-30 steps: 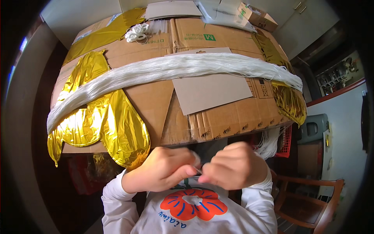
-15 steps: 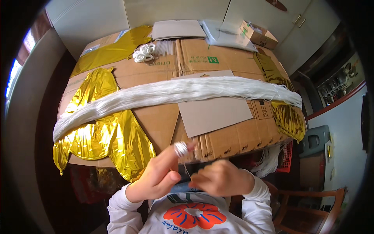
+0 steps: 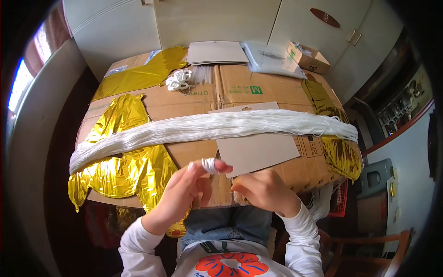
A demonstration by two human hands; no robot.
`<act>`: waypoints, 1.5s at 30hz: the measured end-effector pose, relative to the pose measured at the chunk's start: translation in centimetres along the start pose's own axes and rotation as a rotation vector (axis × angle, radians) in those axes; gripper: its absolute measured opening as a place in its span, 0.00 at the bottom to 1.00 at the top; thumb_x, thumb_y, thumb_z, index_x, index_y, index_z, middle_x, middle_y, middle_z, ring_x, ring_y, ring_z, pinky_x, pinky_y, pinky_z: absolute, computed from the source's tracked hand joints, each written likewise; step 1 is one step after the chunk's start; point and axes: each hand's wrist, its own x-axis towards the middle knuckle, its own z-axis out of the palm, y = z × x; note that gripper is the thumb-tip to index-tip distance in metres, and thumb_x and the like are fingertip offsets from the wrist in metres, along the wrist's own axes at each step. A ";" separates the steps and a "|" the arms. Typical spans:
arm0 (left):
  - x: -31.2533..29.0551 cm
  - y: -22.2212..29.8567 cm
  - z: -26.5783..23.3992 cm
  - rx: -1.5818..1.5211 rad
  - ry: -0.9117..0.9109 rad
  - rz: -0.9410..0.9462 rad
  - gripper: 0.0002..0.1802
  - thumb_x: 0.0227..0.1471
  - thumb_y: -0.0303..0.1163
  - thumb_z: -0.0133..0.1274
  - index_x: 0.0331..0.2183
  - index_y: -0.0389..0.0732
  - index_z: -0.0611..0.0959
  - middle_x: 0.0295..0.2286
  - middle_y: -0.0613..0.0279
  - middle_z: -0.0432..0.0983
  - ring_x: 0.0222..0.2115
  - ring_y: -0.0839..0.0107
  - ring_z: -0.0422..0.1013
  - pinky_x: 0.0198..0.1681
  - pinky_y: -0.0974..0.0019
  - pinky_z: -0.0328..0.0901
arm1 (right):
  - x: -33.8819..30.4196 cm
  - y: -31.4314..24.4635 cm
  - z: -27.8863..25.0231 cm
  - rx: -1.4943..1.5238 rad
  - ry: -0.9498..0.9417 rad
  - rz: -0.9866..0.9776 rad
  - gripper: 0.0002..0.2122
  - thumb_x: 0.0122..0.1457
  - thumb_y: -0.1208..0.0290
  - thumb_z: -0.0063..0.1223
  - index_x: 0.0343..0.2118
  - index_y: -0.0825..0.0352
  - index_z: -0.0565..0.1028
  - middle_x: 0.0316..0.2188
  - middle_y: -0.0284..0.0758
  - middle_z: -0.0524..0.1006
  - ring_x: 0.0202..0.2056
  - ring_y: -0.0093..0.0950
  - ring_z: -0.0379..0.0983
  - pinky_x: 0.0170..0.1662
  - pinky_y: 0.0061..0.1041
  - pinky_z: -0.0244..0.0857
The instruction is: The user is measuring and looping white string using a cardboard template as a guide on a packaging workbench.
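Observation:
White string is wound in several turns round the outstretched index finger of my left hand, above the table's front edge. The thumb of that hand lies close against the finger, below the turns. Just to the right, my right hand is closed in a pinch, its fingertips near the wound finger; the strand between the hands is too fine to follow. Beyond both hands, a long bundle of white string stretches across the table, over a grey card and gold foil balloons.
Flattened cardboard covers the table. Along its back are a gold foil sheet, looped white cord, stacked grey cards, clear plastic bags and a small box. A wooden chair stands at the right.
Both hands have risen a little toward the table edge. My right hand has moved up and closer to the wound finger. The view has tilted, so the table sits lower.

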 end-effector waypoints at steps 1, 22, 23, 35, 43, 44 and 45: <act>0.3 0.3 -0.3 0.025 -0.011 -0.032 0.25 0.50 0.46 0.26 0.37 0.36 0.67 0.35 0.59 0.65 0.14 0.81 0.58 0.16 0.80 0.55 | 0.2 -0.4 -0.2 -0.067 -0.013 -0.017 0.06 0.40 0.73 0.51 0.18 0.67 0.66 0.11 0.36 0.66 0.14 0.33 0.63 0.18 0.25 0.56; 0.9 3.0 -1.4 0.145 -0.077 -0.048 0.28 0.47 0.51 0.26 0.26 0.35 0.70 0.23 0.55 0.69 0.12 0.79 0.59 0.14 0.80 0.53 | 1.9 1.0 -1.6 -0.072 -0.015 -0.024 0.03 0.45 0.73 0.43 0.21 0.66 0.65 0.13 0.36 0.68 0.16 0.32 0.66 0.17 0.26 0.59; 0.8 3.2 -1.2 0.119 -0.114 -0.060 0.29 0.47 0.51 0.26 0.29 0.35 0.70 0.25 0.54 0.69 0.13 0.79 0.60 0.15 0.80 0.54 | 2.0 0.2 -1.5 -0.106 -0.105 -0.019 0.03 0.44 0.74 0.43 0.21 0.66 0.64 0.13 0.36 0.67 0.16 0.32 0.67 0.17 0.26 0.59; 0.4 2.6 -0.9 0.577 -0.391 -0.235 0.26 0.50 0.47 0.23 0.33 0.41 0.73 0.08 0.73 0.53 0.10 0.85 0.50 0.12 0.80 0.47 | 3.3 -2.8 -3.6 -0.121 -0.048 -0.132 0.04 0.39 0.77 0.47 0.18 0.66 0.65 0.11 0.34 0.65 0.14 0.31 0.65 0.16 0.24 0.57; 0.9 3.5 -0.7 0.144 -0.215 0.056 0.24 0.49 0.47 0.28 0.23 0.37 0.69 0.18 0.63 0.67 0.10 0.84 0.54 0.12 0.82 0.49 | 2.7 1.0 -1.7 -0.078 0.062 -0.100 0.03 0.44 0.74 0.44 0.19 0.66 0.64 0.11 0.37 0.66 0.16 0.34 0.65 0.16 0.28 0.57; 1.1 3.6 -0.6 0.081 -0.165 0.009 0.21 0.49 0.45 0.29 0.21 0.38 0.68 0.18 0.63 0.67 0.11 0.85 0.53 0.12 0.82 0.47 | 2.3 1.0 -1.3 -0.039 0.067 -0.114 0.04 0.44 0.74 0.44 0.19 0.66 0.64 0.11 0.37 0.66 0.15 0.34 0.65 0.16 0.28 0.57; 1.5 3.4 -0.6 0.063 -0.114 -0.029 0.21 0.49 0.44 0.30 0.21 0.38 0.68 0.18 0.63 0.67 0.10 0.85 0.53 0.12 0.82 0.47 | 2.2 1.1 -1.3 -0.065 0.064 -0.083 0.04 0.44 0.74 0.45 0.19 0.66 0.64 0.10 0.37 0.65 0.15 0.34 0.65 0.16 0.28 0.56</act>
